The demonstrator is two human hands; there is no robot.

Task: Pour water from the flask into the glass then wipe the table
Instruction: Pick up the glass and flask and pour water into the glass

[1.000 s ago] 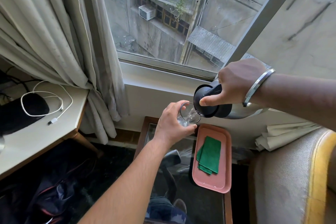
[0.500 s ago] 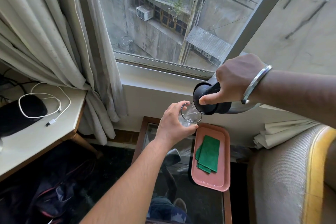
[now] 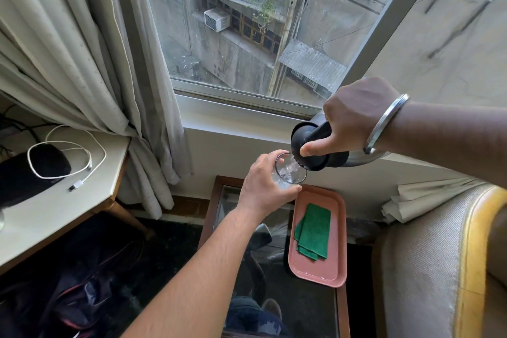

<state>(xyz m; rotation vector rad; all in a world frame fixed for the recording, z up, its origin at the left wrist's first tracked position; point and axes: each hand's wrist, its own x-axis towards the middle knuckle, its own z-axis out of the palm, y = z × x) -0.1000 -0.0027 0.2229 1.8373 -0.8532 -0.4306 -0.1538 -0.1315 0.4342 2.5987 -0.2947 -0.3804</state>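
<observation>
- The left hand [image 3: 264, 186] is closed around a clear glass [image 3: 290, 173]; the fingers wrap the left side of it and the thumb lies along its near side. The glass is held in the air, above the far end of the glass-topped table [image 3: 288, 307].
- The right hand [image 3: 354, 115] grips a flask [image 3: 318, 149] by its dark upper part. The fingers are closed over the top and the thumb presses on the near side. A metal bangle [image 3: 384, 123] sits on this wrist.
- The flask is tilted strongly to the left, almost lying flat. Its black cap end points to the glass and its silver body [image 3: 365, 160] goes to the right under the wrist.
- The mouth of the flask is just over the right rim of the glass, and water [image 3: 293, 166] is running into it. Some water with bubbles is seen inside the glass.
- On the table, to the right, lies a pink tray [image 3: 337, 255]. A folded green cloth [image 3: 314, 230] rests in the tray, nearer to its far half. Nothing touches the cloth.
- At the left stands a pale desk [image 3: 55, 208] with a black object [image 3: 24, 173] and a white cable [image 3: 90, 159] on it.
- A curtain [image 3: 82, 49] hangs at the left of the window [image 3: 260, 35].
- At the right edge is a beige chair [image 3: 428, 269] with a yellow border.
</observation>
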